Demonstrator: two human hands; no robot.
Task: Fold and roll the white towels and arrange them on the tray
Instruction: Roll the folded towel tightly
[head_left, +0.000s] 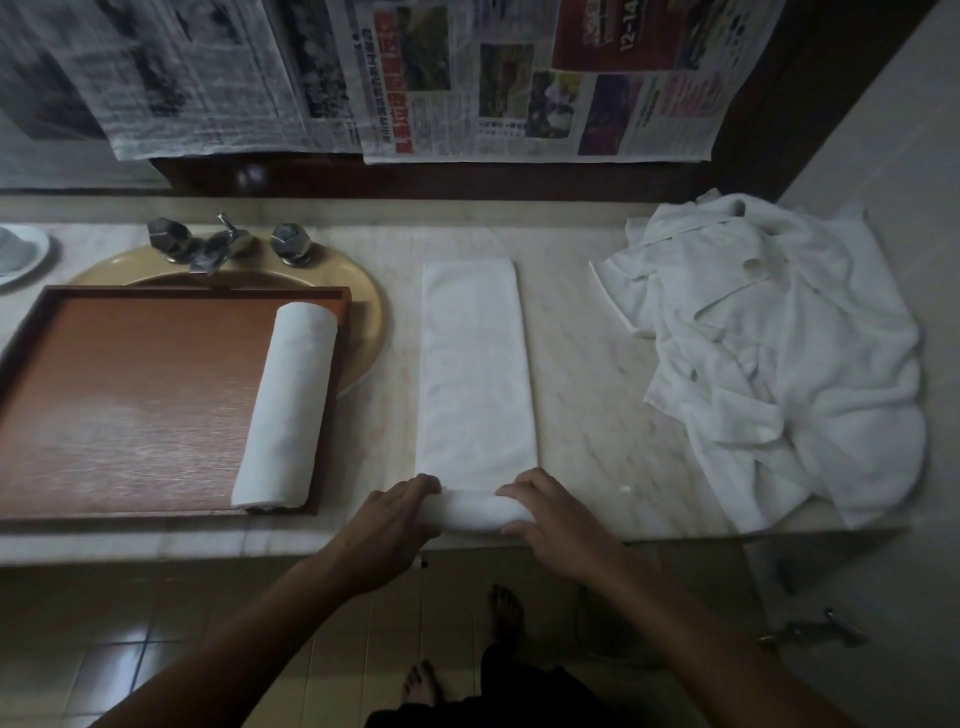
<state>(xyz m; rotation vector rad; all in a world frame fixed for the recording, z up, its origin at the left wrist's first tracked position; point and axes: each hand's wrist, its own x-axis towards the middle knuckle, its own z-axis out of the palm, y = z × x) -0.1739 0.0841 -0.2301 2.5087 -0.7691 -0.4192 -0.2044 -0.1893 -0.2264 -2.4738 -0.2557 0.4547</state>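
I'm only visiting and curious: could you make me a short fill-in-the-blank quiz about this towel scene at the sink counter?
1. The tray holds exactly ____ rolled towel.
2. The left hand and right hand grip the near end of the folded towel, which is partly ____.
3. The crumpled towel pile lies to the ____ of the folded towel.

Missing words: one, rolled, right.

Curled alike: left hand (397, 519), right hand (553, 519)
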